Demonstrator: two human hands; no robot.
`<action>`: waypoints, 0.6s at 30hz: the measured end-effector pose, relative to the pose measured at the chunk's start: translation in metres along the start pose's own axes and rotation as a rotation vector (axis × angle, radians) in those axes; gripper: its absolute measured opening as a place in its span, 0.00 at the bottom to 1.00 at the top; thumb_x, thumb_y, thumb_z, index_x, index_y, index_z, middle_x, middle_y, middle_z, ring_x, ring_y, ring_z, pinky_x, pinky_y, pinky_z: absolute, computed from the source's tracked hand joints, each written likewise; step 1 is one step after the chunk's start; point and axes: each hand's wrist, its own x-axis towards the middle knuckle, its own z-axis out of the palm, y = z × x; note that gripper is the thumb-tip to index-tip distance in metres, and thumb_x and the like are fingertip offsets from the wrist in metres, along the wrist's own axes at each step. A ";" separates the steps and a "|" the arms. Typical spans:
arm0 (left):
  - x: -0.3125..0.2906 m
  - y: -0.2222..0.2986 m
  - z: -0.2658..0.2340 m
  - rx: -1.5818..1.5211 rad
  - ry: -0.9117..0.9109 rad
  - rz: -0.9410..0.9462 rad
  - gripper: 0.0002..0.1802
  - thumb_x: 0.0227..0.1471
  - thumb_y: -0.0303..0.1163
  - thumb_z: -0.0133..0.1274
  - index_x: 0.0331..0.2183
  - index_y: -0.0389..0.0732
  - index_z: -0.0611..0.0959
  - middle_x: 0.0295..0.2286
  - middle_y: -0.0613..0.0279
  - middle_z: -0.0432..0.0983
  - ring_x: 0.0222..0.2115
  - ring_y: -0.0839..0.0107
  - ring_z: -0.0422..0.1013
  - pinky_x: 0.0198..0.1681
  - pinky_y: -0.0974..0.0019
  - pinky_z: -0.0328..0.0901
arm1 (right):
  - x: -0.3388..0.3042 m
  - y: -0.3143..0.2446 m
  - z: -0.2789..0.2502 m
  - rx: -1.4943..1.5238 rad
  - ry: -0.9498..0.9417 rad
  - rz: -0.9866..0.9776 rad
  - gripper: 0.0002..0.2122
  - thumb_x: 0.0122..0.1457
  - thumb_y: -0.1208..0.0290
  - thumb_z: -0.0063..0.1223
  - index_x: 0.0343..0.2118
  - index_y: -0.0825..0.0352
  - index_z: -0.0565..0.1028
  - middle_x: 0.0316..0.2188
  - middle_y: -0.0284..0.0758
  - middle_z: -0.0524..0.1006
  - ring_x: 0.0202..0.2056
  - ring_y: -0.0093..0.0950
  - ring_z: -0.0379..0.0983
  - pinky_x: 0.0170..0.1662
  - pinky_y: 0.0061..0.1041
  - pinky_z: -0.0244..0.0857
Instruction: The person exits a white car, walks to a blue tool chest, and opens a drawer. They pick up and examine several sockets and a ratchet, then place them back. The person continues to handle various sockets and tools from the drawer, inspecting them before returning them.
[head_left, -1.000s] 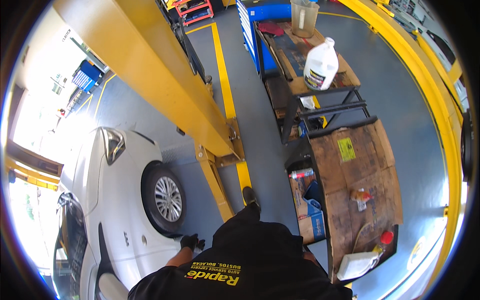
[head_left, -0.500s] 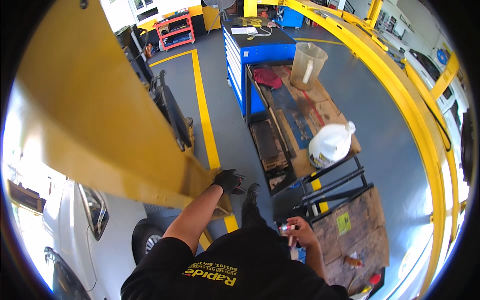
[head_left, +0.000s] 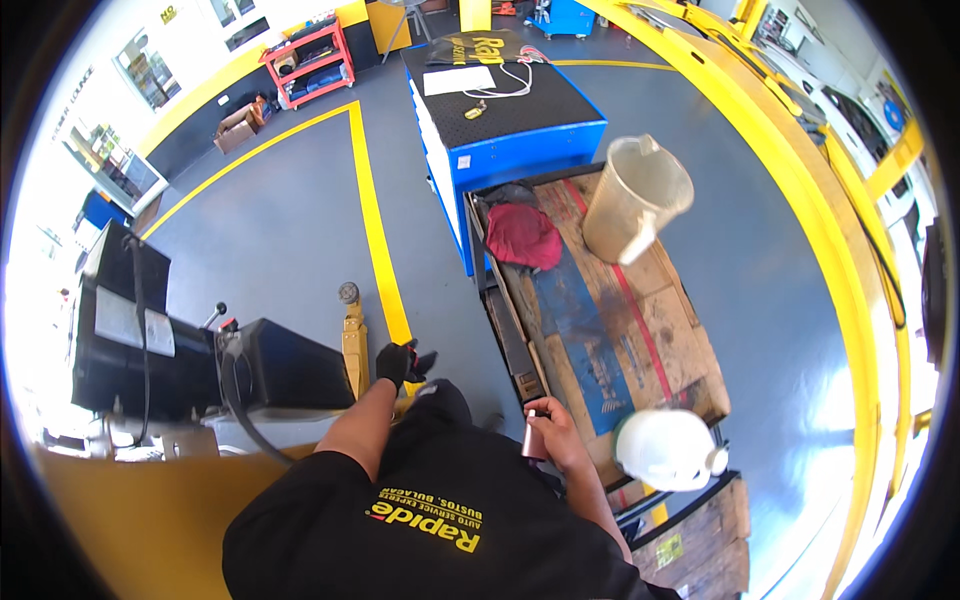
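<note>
My left hand [head_left: 396, 364], in a black glove, hangs low at the left front of my body over the yellow floor line. Its fingers look curled around something dark with a bit of red, too small to make out. My bare right hand [head_left: 562, 432] grips a small pink metallic container [head_left: 534, 440] with a pale top, just left of the work cart's near edge. On that cardboard-covered cart [head_left: 665, 345] stand a cloudy plastic measuring jug [head_left: 622, 215] with a handle and a white plastic jug [head_left: 665, 450]. A dark red cloth [head_left: 523, 237] lies at its far left corner.
A blue tool cabinet [head_left: 530, 155] with a black top bearing paper and a cable stands beyond the cart. At left are a black machine housing [head_left: 290, 365] and a yellow lift arm [head_left: 354, 340]. A red shelf trolley [head_left: 310, 65] stands far off, and a yellow frame [head_left: 790, 190] curves along the right.
I have moved forward past the yellow post, so the cabinet and cart appear nearer. My right hand has come up in front of my body with the pink container; the left stays low.
</note>
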 end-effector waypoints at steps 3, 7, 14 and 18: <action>0.067 -0.015 -0.035 -0.436 0.043 -0.309 0.21 0.60 0.46 0.59 0.44 0.38 0.88 0.35 0.44 0.86 0.39 0.49 0.83 0.43 0.51 0.76 | 0.069 -0.064 0.012 0.034 -0.092 -0.060 0.17 0.60 0.84 0.53 0.53 0.67 0.73 0.46 0.35 0.75 0.46 0.25 0.75 0.53 0.26 0.70; 0.170 -0.069 -0.067 -0.568 0.009 -0.586 0.24 0.58 0.49 0.60 0.42 0.37 0.88 0.36 0.43 0.87 0.40 0.49 0.84 0.44 0.51 0.75 | 0.192 -0.141 0.050 0.143 -0.147 -0.181 0.23 0.57 0.88 0.58 0.56 0.69 0.71 0.47 0.35 0.75 0.46 0.27 0.80 0.50 0.27 0.76; 0.320 -0.197 -0.083 -0.720 -0.157 -0.659 0.21 0.59 0.49 0.59 0.39 0.40 0.89 0.35 0.49 0.88 0.38 0.56 0.84 0.44 0.52 0.76 | 0.446 -0.311 0.054 -0.315 0.447 -0.466 0.27 0.52 0.81 0.69 0.57 0.64 0.75 0.39 0.27 0.74 0.33 0.19 0.66 0.38 0.21 0.70; 0.405 -0.241 -0.137 -0.713 0.038 -0.573 0.12 0.61 0.35 0.54 0.33 0.41 0.88 0.29 0.58 0.85 0.30 0.68 0.79 0.35 0.60 0.72 | 0.579 -0.396 -0.013 -0.266 0.753 -0.595 0.22 0.60 0.79 0.65 0.57 0.66 0.74 0.46 0.36 0.75 0.40 0.25 0.73 0.40 0.26 0.75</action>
